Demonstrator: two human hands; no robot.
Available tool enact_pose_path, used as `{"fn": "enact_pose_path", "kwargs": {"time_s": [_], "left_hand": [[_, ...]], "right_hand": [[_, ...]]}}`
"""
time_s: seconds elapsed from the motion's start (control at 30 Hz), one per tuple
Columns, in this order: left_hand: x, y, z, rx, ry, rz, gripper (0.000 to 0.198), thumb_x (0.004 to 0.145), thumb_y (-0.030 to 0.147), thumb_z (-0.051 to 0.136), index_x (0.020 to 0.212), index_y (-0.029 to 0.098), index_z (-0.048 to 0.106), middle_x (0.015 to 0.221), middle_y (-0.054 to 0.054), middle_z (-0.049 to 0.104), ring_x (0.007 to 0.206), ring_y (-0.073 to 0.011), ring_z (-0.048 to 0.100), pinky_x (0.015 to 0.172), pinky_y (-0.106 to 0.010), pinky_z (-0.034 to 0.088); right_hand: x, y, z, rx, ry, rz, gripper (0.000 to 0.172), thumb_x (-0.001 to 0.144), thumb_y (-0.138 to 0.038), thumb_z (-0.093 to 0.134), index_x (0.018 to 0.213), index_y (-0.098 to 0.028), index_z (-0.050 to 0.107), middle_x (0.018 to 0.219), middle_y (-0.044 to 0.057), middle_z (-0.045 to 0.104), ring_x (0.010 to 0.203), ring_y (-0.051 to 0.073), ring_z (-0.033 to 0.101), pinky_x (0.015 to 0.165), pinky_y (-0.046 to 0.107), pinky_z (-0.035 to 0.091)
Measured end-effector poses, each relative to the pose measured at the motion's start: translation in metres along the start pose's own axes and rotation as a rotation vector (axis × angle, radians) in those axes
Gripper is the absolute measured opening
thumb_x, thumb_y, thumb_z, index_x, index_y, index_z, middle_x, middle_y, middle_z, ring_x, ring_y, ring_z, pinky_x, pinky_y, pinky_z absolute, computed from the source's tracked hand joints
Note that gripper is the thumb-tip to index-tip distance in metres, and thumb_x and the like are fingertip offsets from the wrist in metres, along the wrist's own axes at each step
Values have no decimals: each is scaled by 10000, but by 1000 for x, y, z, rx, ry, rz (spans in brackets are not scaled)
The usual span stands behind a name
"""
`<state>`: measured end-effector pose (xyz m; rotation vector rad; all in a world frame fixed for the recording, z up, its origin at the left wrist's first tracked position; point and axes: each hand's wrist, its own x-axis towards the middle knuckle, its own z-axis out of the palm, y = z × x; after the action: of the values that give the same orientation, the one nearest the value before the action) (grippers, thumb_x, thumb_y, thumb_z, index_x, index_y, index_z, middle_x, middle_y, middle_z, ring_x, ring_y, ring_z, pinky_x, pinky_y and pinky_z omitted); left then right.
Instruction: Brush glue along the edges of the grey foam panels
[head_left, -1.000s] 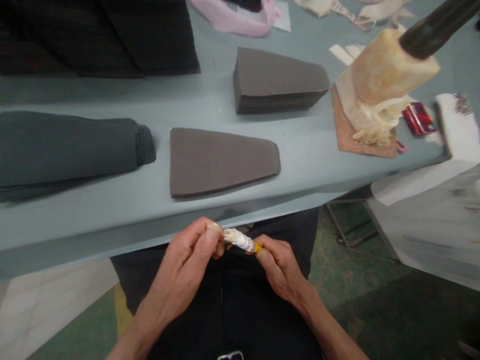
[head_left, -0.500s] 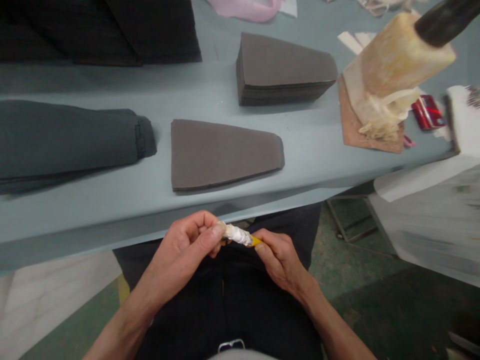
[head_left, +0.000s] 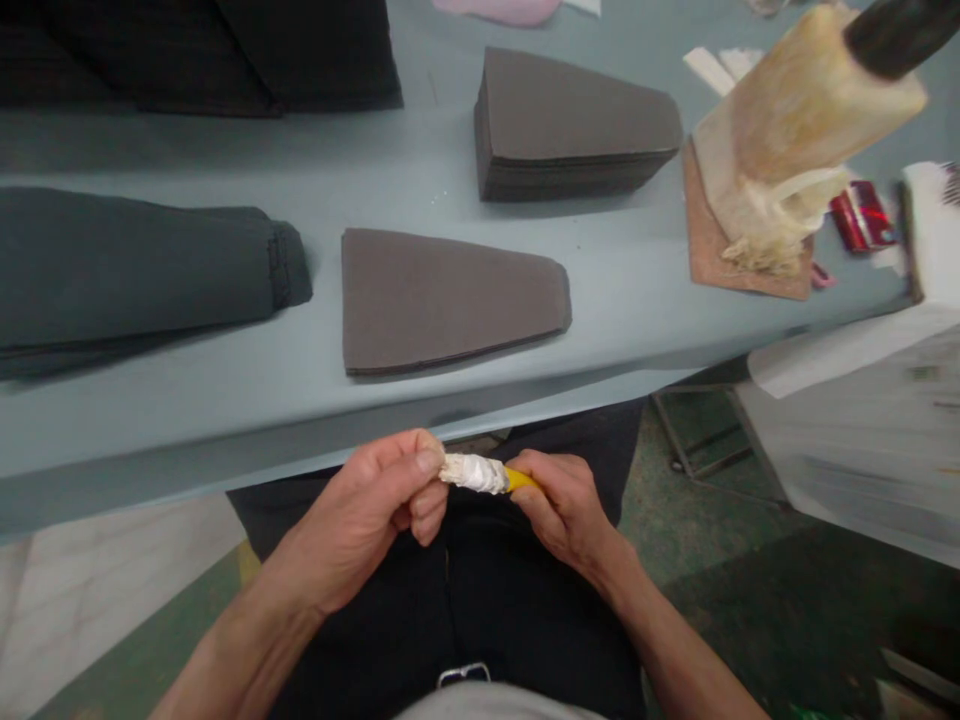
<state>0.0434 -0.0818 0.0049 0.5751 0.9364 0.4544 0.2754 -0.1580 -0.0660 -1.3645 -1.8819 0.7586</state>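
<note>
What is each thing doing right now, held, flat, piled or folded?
wrapped stick: held level between both hands.
left hand: shut on its white end.
right hand: shut on its yellow end.
grey piece: lying flat on the table.
grey stack: piled, untouched.
dark cloth: folded, lying flat.
crusted pot: standing, black handle sticking out.

Light was soft and even, falling from above; the foam stack cast a faint shadow on the table. The right edge was smeared with blur, and straight lines bowed outward.
</note>
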Motion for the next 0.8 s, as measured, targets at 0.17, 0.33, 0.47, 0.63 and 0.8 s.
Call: {"fn": "enact_pose_path", "kwargs": {"time_s": [0.17, 0.33, 0.47, 0.63, 0.8], "left_hand": [[-12, 24, -9, -133, 194, 215, 606, 786, 440, 925, 583, 208, 404, 542, 91, 282, 467, -61, 284, 441, -186, 370], [-16, 3, -11, 382, 269, 345, 413, 969, 574, 735, 777, 213, 678, 654, 30, 576, 636, -98, 550, 628, -188, 494], [-16, -10, 2, 587, 295, 399, 330, 1024, 494, 632, 857, 229, 734, 725, 19, 684, 697, -108, 640, 700, -190, 538], [-16, -10, 10, 751, 328, 459, 149, 938, 349, 688, 857, 252, 766, 766, 46, 759, 683, -93, 687, 680, -174, 530], [-12, -10, 11, 853, 374, 536, 85, 883, 290, 704, 848, 259, 775, 758, 71, 769, 650, -70, 675, 689, -154, 529]], "right_hand": [[-8, 8, -8, -64, 100, 5, 460, 1167, -428, 410, 839, -206, 645, 630, -25, 612, 519, 106, 528, 559, 250, 396], [-7, 8, -10, -90, 151, -65, 373, 1152, -431, 476, 917, -200, 651, 668, -30, 604, 544, 106, 531, 568, 253, 399], [-3, 7, -7, -75, 155, -82, 335, 1143, -428, 499, 950, -199, 651, 692, -20, 625, 556, 112, 529, 564, 260, 404], [-3, 6, -6, -76, 142, -72, 330, 1138, -437, 511, 961, -202, 660, 710, -9, 649, 564, 118, 559, 572, 260, 431], [-5, 6, -7, -72, 147, -77, 233, 1113, -404, 585, 1012, -208, 662, 736, -9, 674, 580, 120, 600, 584, 247, 463]]}}
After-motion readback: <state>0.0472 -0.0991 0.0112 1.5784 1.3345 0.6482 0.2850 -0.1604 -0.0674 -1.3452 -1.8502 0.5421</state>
